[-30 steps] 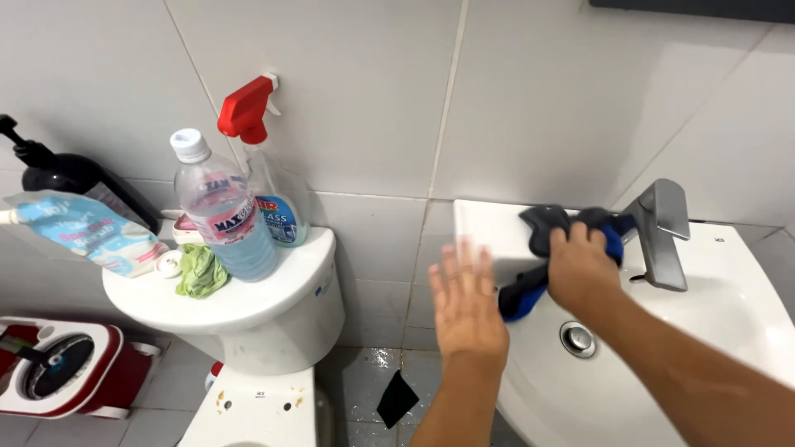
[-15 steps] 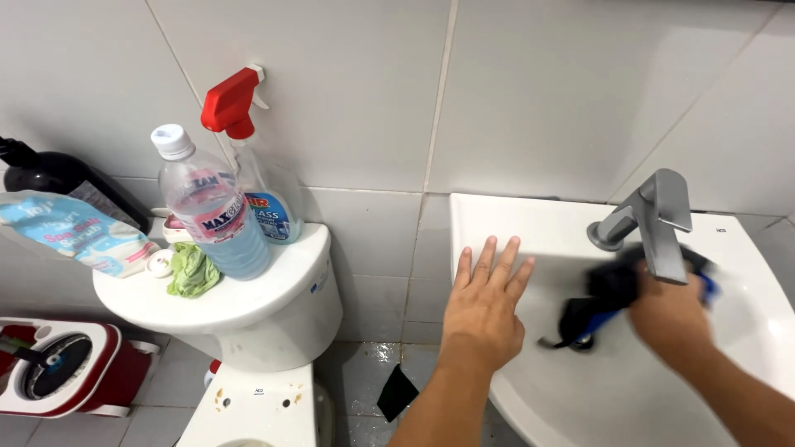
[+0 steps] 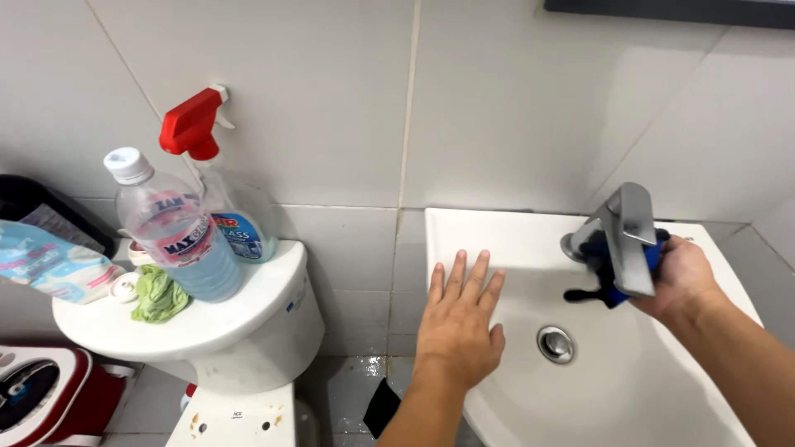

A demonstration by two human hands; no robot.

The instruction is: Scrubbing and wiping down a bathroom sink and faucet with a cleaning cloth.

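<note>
The left hand (image 3: pixel 458 323) lay flat and open on the left rim of the white sink (image 3: pixel 497 240), palm down, fingers spread and pointing toward the wall, holding nothing. The right hand (image 3: pixel 681 277) was closed around a dark blue and black cloth (image 3: pixel 603 269), pressing it against the grey metal tap (image 3: pixel 627 236) at the back of the sink; the cloth wrapped the underside of the tap, with a loose corner hanging down over the basin. Below the tap, the round metal drain (image 3: pixel 556 343) sat in the bottom of the basin, well apart from both hands. To the left of the sink stood a white toilet tank (image 3: pixel 248 319) against the tiled wall. On its lid stood 2 containers just beside each other: a clear plastic bottle (image 3: pixel 178 236) with a white cap and bluish liquid, and behind it a spray bottle (image 3: pixel 224 194) with a red trigger head. A crumpled green rag (image 3: pixel 157 295) lay on the lid next to the clear bottle, and a light blue pouch (image 3: pixel 50 265) rested at the far left. A red and white bucket (image 3: pixel 41 389) sat on the floor in the lower left corner.
</note>
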